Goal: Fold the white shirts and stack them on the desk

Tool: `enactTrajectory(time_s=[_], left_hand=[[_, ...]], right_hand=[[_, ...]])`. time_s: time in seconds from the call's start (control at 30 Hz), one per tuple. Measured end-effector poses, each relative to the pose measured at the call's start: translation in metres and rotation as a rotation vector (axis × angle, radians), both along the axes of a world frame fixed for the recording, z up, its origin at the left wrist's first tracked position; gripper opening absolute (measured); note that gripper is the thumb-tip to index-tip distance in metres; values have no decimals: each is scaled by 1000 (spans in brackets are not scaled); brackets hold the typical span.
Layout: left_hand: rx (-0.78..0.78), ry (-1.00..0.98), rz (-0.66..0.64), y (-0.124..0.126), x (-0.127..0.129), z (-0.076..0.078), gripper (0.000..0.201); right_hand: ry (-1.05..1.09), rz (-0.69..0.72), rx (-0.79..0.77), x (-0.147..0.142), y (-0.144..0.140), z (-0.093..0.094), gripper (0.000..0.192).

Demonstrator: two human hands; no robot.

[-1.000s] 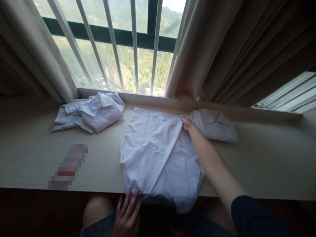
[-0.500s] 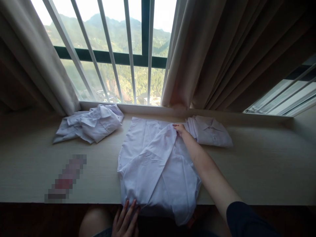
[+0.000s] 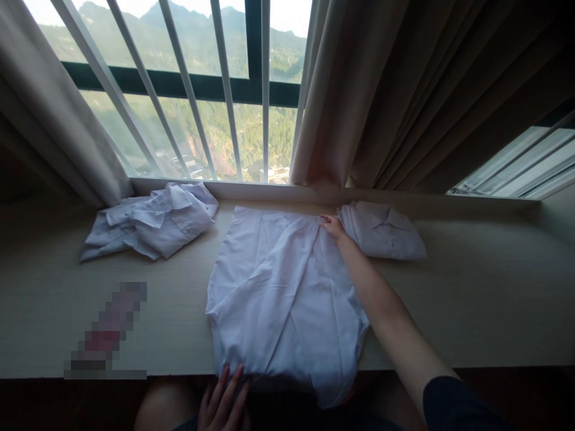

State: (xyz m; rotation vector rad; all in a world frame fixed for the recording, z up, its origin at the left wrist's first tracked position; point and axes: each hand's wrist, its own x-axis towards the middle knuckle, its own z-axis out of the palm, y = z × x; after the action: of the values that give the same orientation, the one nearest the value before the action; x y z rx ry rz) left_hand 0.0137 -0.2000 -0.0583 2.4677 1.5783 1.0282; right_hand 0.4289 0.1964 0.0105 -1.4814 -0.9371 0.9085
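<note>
A white shirt (image 3: 278, 287) lies spread out in front of me, partly folded, its near end hanging over the table's front edge. At its far right corner my right hand (image 3: 331, 227) pinches the cloth between thumb and fingers. My left hand (image 3: 224, 398) rests at the near left edge of the shirt, fingers stretched and slightly apart, the fingertips touching the fabric. Beside my right hand sits a neatly folded white shirt (image 3: 386, 232) with its collar on top. A crumpled white shirt (image 3: 155, 218) lies at the back left.
The pale table (image 3: 471, 299) runs along a barred window (image 3: 202, 126). Curtains (image 3: 381, 90) hang at both sides of the window. A blurred-out long object (image 3: 108, 329) lies at the left near the table's front edge.
My right hand has shifted slightly right along the shirt's far edge, still gripping it. My left hand stays at the near edge. The view has tilted a little.
</note>
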Motion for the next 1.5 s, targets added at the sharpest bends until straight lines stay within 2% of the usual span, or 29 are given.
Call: enactTrajectory(time_s=[0.07, 0.1, 0.2, 0.3, 0.37, 0.43, 0.5, 0.57, 0.67, 0.73, 0.8, 0.87, 0.9, 1.0, 1.07, 1.1, 1.2, 1.3, 1.4, 1.5], left_hand=[[-29, -14, 18, -2, 4, 11, 44], [-39, -20, 32, -3, 7, 17, 43], [-36, -36, 82, -6, 16, 38, 45], [31, -1, 42, -2, 31, 58, 47], [58, 46, -44, 10, 48, 69, 47], [27, 116, -124, 28, 70, 79, 47], [-43, 206, -173, 52, 96, 84, 48], [-101, 234, -150, 76, 118, 84, 50], [-199, 265, -108, 103, 140, 76, 54], [-252, 284, -104, 112, 146, 68, 54], [-275, 294, -104, 115, 147, 61, 55], [-272, 293, -101, 114, 145, 57, 56], [-267, 290, -101, 114, 145, 56, 57], [-251, 278, -99, 112, 143, 55, 55], [-241, 266, -96, 112, 143, 56, 53], [-235, 260, -96, 112, 143, 56, 52], [-222, 247, -112, 113, 143, 56, 51], [-208, 241, -142, 113, 142, 57, 50], [-193, 237, -169, 114, 141, 57, 50], [-178, 231, -188, 114, 140, 56, 50]], right_hand=[[-73, -37, 24, 9, -43, 3, 33], [-109, -63, 34, 12, -75, 2, 35], [-289, -223, 93, 13, -199, -15, 41], [-253, -377, -5, -2, -321, -43, 54], [-155, -408, -48, -16, -373, -54, 60], [-86, -394, -62, -29, -394, -55, 63], [-73, -360, -61, -35, -390, -49, 64], [-140, -340, -70, -37, -372, -39, 65], [-346, -348, -122, -33, -343, -27, 63], [-433, -323, -188, -30, -330, -23, 56], [-457, -281, -243, -31, -324, -21, 44], [-447, -274, -232, -36, -321, -19, 37], [-435, -284, -189, -39, -320, -19, 39], [-350, -326, -12, -47, -317, -19, 66], [-294, -395, 6, -48, -316, -20, 78], [-275, -432, -29, -48, -315, -20, 77], [-281, -460, -168, -46, -312, -15, 58], [-427, -423, -138, -59, -305, -1, 41], [-679, -280, -35, -91, -296, 13, 45], [-793, 58, -75, -123, -290, 16, 43]])
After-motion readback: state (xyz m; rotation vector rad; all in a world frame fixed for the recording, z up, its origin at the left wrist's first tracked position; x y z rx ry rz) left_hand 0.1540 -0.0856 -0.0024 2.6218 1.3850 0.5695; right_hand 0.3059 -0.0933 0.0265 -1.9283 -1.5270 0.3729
